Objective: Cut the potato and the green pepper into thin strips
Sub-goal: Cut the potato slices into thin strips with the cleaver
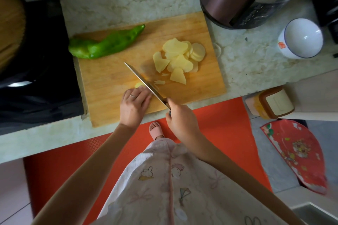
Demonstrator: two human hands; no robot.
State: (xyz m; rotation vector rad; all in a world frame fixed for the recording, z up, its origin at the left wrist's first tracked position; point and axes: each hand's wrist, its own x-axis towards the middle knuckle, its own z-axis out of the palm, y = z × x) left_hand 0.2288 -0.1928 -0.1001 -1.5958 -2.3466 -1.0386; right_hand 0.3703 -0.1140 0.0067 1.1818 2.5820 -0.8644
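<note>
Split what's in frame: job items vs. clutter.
In the job: knife, gripped by the right hand; potato piece, held down by the left hand; potato slices; green pepper, still whole; cutting board.

Lying about: rice cooker; white bowl; lidded container; red floor mat.

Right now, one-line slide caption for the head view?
Right hand holds a knife at the potato piece under the left hand; potato slices piled on the cutting board, green pepper uncut.
</note>
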